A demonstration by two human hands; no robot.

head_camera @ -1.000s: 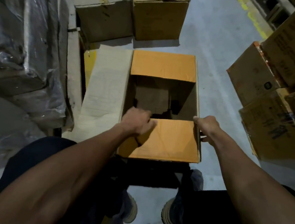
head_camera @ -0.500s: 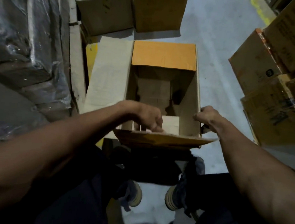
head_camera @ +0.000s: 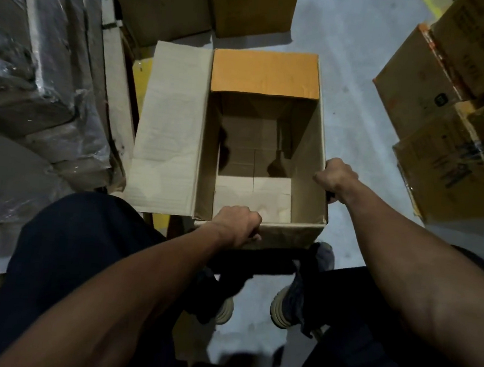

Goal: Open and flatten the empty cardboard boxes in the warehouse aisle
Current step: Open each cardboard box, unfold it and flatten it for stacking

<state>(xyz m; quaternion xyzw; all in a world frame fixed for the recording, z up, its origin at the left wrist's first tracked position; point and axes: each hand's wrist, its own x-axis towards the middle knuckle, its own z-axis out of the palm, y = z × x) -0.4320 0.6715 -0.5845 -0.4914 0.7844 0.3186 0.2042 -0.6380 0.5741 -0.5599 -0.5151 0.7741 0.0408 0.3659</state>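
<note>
Both hands clamp the open cardboard box (head_camera: 306, 165) on the aisle floor (head_camera: 353, 76): left hand (head_camera: 239, 225) curls over the near flap, now folded fully down outside, while right hand (head_camera: 336, 179) still grips the right wall's rim.

I count one open cardboard box (head_camera: 267, 144) on the floor ahead of me, two closed boxes (head_camera: 162, 6) standing beyond it, and three more boxes (head_camera: 410, 83) stacked on the right. Two hands (head_camera: 236, 226) are on the open one, two shoes (head_camera: 286, 308) below it, one plastic-wrapped stack (head_camera: 34, 80) at left
</note>
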